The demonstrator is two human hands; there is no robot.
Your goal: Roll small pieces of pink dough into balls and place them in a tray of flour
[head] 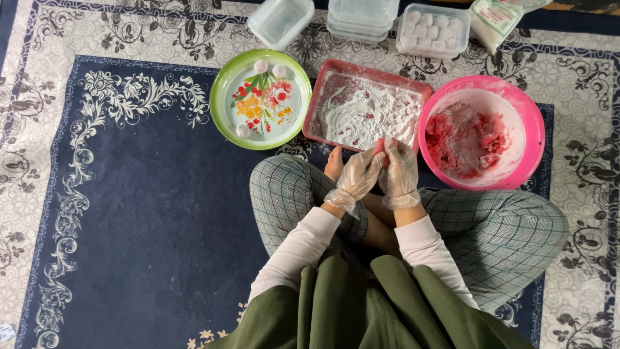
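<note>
Well to the left of the grip and a little beyond it, a green plate with a flower print point(260, 100) carries three small white floured balls point(261, 66) near its rim. Just beyond the hands sits a red rectangular tray point(367, 111) dusted with white flour. The left hand point(357, 176) and the right hand point(400, 171), both in thin clear gloves, meet over the tray's near edge, and between them they pinch a small pink piece of dough point(381, 146); each grip is clenched on it, fingertips pressed together. The step in hand looks like shaping or sealing one piece, and I judge the next move calls for a gentle roll in the flour without tearing the soft skin. To the right of the grip a pink bowl point(481, 132) holds a red, floury mass. Further beyond, clear plastic boxes point(361, 16) stand, one filled with white balls point(433, 29), beside a white bag point(494, 19). Everything rests on a dark blue and cream patterned carpet point(129, 194), where the person sits cross-legged; the rest of the room is out of view
</note>
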